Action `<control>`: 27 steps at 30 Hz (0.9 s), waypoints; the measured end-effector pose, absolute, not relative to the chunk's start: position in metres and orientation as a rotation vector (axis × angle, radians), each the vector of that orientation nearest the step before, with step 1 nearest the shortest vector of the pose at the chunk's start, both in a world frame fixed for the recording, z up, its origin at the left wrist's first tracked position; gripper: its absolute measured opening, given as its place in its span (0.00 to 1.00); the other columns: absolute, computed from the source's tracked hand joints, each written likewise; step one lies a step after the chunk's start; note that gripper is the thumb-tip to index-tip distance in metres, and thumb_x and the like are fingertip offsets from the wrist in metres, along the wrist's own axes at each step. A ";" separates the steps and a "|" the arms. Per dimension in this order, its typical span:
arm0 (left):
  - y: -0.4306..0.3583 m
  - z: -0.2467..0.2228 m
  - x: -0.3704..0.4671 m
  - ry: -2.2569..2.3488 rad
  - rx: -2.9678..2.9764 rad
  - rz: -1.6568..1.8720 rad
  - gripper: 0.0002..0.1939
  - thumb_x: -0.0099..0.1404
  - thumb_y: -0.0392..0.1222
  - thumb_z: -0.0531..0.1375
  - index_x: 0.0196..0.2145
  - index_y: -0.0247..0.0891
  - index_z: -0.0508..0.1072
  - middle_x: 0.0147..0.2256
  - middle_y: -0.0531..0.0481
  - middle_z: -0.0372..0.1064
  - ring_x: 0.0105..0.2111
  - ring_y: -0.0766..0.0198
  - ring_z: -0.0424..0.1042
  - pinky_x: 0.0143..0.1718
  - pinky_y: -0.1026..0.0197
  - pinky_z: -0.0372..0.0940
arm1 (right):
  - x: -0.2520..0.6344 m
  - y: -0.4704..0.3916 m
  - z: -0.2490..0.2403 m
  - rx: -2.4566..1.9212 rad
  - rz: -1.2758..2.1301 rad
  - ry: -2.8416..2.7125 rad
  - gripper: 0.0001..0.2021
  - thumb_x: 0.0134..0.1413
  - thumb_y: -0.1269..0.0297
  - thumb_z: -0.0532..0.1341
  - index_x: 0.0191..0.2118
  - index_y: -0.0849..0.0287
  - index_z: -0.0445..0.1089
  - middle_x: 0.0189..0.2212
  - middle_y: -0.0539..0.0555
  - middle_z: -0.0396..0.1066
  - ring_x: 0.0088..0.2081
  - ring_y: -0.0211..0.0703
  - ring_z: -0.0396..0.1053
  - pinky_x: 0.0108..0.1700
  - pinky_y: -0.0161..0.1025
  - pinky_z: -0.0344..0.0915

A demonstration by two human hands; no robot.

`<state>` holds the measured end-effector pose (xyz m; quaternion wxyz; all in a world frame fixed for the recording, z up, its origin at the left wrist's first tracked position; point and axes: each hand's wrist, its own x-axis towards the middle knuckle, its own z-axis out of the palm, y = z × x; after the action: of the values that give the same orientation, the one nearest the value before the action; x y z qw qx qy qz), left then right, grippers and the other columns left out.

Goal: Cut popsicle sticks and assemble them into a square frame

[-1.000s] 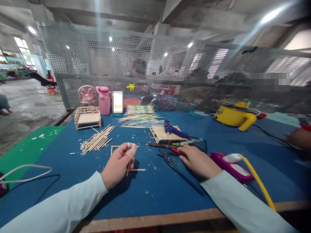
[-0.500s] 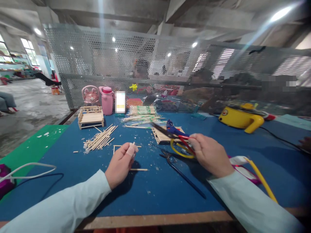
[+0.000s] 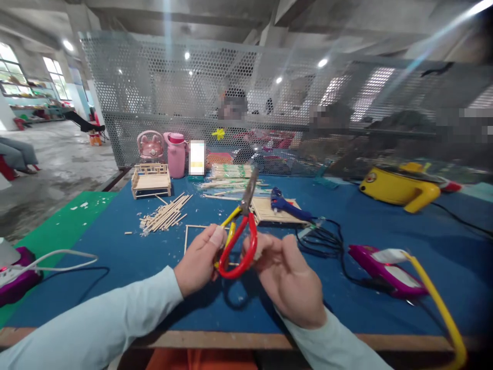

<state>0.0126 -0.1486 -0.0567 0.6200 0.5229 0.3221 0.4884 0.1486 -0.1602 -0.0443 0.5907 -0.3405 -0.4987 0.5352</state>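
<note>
Scissors [image 3: 250, 245] with one red and one yellow handle stand between my hands, blades pointing up. My left hand [image 3: 202, 254] is closed around the yellow handle. My right hand [image 3: 290, 275] is beside the red handle, palm turned up and fingers curled; whether its fingertips grip anything is hidden behind the handle. A frame of thin sticks [image 3: 186, 239] lies on the table behind my left hand, partly covered by it. Further back sit a pile of cut sticks [image 3: 167, 216] and a blue glue gun [image 3: 287, 206] resting on a wooden stick panel [image 3: 265, 211].
A small wooden bed-like model [image 3: 152, 184], a pink bottle [image 3: 176, 156] and bundled sticks [image 3: 231, 172] stand at the back. To the right are a yellow pot [image 3: 396, 187], a purple power strip [image 3: 389, 272] and black cables [image 3: 339, 252]. Perforated panel [image 3: 154, 103] behind.
My right hand has moved left toward my left hand, and the scissors have swung upright. My left hand now holds their yellow handle. The dark pliers are no longer visible. The view has shifted slightly.
</note>
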 end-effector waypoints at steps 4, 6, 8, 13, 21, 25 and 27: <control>-0.151 -0.055 0.009 0.726 1.281 1.215 0.20 0.63 0.57 0.50 0.24 0.37 0.56 0.21 0.58 0.50 0.19 0.74 0.51 0.19 0.70 0.50 | 0.148 -0.160 -0.043 -0.759 1.391 -1.128 0.11 0.45 0.56 0.61 0.34 0.55 0.67 0.28 0.50 0.70 0.28 0.39 0.68 0.34 0.38 0.67; -0.153 -0.056 0.009 0.725 1.314 1.214 0.19 0.63 0.55 0.50 0.25 0.37 0.58 0.23 0.57 0.51 0.21 0.73 0.51 0.22 0.69 0.52 | 0.151 -0.158 -0.045 -0.768 1.440 -1.220 0.16 0.43 0.59 0.63 0.41 0.53 0.66 0.32 0.51 0.71 0.30 0.40 0.70 0.36 0.40 0.68; -0.155 -0.057 0.011 0.691 1.302 1.199 0.18 0.63 0.55 0.50 0.26 0.37 0.60 0.24 0.56 0.53 0.23 0.72 0.52 0.25 0.69 0.53 | 0.153 -0.158 -0.048 -0.742 1.463 -1.348 0.23 0.41 0.56 0.63 0.47 0.52 0.63 0.38 0.54 0.71 0.34 0.43 0.71 0.39 0.43 0.68; -0.155 -0.061 0.012 0.653 1.299 1.176 0.18 0.63 0.55 0.50 0.28 0.37 0.62 0.26 0.55 0.55 0.25 0.71 0.55 0.28 0.68 0.56 | 0.142 -0.165 -0.050 -0.806 1.201 -1.508 0.33 0.42 0.52 0.63 0.56 0.52 0.54 0.45 0.57 0.67 0.44 0.47 0.68 0.46 0.45 0.66; -0.141 -0.051 -0.001 0.818 1.528 1.224 0.20 0.63 0.56 0.48 0.32 0.36 0.67 0.31 0.50 0.62 0.29 0.68 0.61 0.24 0.69 0.57 | 0.158 -0.166 -0.016 -1.085 0.691 -1.587 0.21 0.48 0.64 0.59 0.50 0.52 0.57 0.34 0.51 0.65 0.35 0.40 0.67 0.39 0.38 0.66; -0.133 -0.051 -0.005 0.832 1.549 1.273 0.19 0.63 0.55 0.49 0.31 0.36 0.67 0.22 0.56 0.56 0.21 0.72 0.54 0.23 0.68 0.53 | 0.181 -0.162 -0.010 -1.175 0.692 -1.901 0.12 0.49 0.61 0.58 0.41 0.55 0.61 0.30 0.50 0.63 0.29 0.38 0.63 0.32 0.35 0.64; -0.133 -0.051 -0.006 0.827 1.541 1.276 0.19 0.63 0.55 0.50 0.33 0.36 0.68 0.22 0.57 0.55 0.20 0.72 0.53 0.23 0.68 0.51 | 0.183 -0.161 -0.013 -1.187 0.688 -2.049 0.11 0.51 0.58 0.57 0.38 0.56 0.61 0.27 0.49 0.63 0.28 0.39 0.62 0.32 0.36 0.63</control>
<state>-0.0060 -0.1331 -0.0510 0.4692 0.6286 0.3374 0.5205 0.1825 -0.1607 -0.0135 0.3313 -0.4543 -0.7839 0.2634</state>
